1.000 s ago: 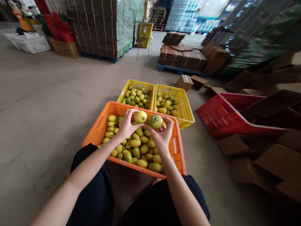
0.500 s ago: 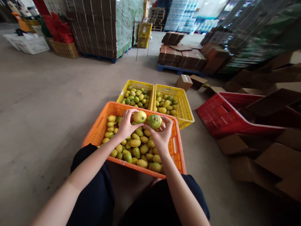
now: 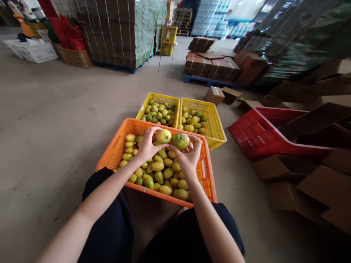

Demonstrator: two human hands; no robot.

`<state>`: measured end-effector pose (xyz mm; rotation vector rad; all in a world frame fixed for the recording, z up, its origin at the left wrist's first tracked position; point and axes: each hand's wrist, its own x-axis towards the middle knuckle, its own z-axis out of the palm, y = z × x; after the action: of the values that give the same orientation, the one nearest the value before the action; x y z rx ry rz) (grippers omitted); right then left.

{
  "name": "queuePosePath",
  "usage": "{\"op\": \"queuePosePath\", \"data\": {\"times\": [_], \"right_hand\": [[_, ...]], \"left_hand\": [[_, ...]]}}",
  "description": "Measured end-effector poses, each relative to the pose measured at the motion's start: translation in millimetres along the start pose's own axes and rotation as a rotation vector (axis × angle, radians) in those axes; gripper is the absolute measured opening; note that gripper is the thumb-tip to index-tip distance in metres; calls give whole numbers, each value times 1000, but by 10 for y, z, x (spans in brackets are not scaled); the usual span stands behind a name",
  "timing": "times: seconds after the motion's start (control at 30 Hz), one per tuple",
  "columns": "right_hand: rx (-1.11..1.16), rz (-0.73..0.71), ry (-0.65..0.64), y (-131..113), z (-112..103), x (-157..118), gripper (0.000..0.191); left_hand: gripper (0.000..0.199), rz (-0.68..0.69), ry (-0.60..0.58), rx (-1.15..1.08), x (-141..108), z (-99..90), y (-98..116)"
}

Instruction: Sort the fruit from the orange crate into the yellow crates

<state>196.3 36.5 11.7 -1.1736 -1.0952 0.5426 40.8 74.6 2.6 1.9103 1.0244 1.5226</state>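
My left hand (image 3: 147, 146) grips a yellow lemon (image 3: 163, 136) between thumb and fingers. A greener, bumpy lemon (image 3: 180, 141) is held by my right hand (image 3: 189, 155), thumb below and fingers around its right side. The two lemons are side by side with their ends turned towards me, a narrow gap between them. Both hands are above an orange crate (image 3: 109, 155), which holds many yellow and green lemons (image 3: 158, 166). My forearms cover parts of the crate's contents.
Two yellow crates (image 3: 216, 122) with more lemons stand just beyond the orange one. To the right are a red crate (image 3: 246, 133) and scattered cardboard boxes (image 3: 285, 199). Flattened cartons (image 3: 225, 69) lie on a blue pallet behind. A wrapped carton stack (image 3: 109, 33) stands back left.
Almost nothing differs. Both lemons have shifted very slightly to the right in my fingers; the grip is the same.
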Motion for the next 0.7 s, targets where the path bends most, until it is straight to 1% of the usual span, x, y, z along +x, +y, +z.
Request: {"op": "queuePosePath", "data": {"times": [0.13,0.27,0.43,0.53,0.6,0.67,0.7], "right_hand": [[3,9,10,-4,2,4,62],[0,5,10,-12,5,9,61],[10,2,7,-33,8,11,61],[15,20,1,-63,12,4,61],[55,71,7,-80,15,0,63],[137,166,16,-91,11,5,64],[190,226,16,-95,6,13,61]], "left_hand": [[51,30,-25,16,-8,3,9],[51,29,-22,11,-4,4,11],[52,-18,-5,-11,-6,14,-7],[52,-105,36,-80,7,22,4],[55,-198,62,-183,33,19,35],[55,-339,80,-331,70,5,82],[51,-435,74,-418,91,-7,109]]}}
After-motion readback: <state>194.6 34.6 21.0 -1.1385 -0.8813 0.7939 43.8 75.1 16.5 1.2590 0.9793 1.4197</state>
